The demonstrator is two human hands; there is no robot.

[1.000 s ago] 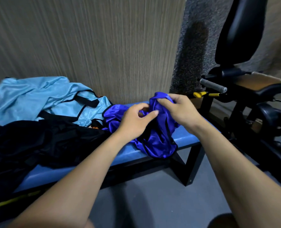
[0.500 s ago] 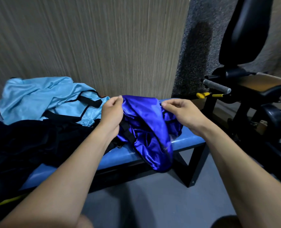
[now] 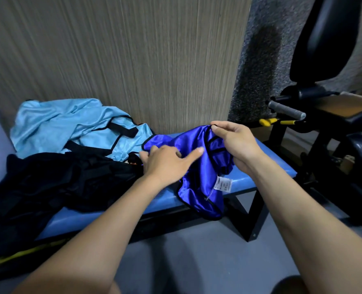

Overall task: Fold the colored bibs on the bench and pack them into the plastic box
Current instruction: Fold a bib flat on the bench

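A shiny dark blue bib (image 3: 201,179) with black trim lies crumpled on the right part of the blue padded bench (image 3: 267,164), and its lower end hangs over the front edge with a white label showing. My right hand (image 3: 234,143) pinches its upper black-trimmed edge and holds it raised. My left hand (image 3: 167,161) lies on the bib's left side, fingers spread, fingertips on the fabric. A light blue bib (image 3: 69,126) with black straps lies further left on the bench. A black bib (image 3: 54,183) sits in front of it. No plastic box is in view.
A wood-grain wall panel (image 3: 133,60) backs the bench. A black gym machine (image 3: 332,115) with a padded seat, a grey handle and yellow pins stands close on the right. Grey floor (image 3: 197,262) lies in front of the bench.
My left hand let go of the bib's left edge and now lies spread on the fabric. My right hand lifted its edge slightly. The bib turned, and its white label now shows.
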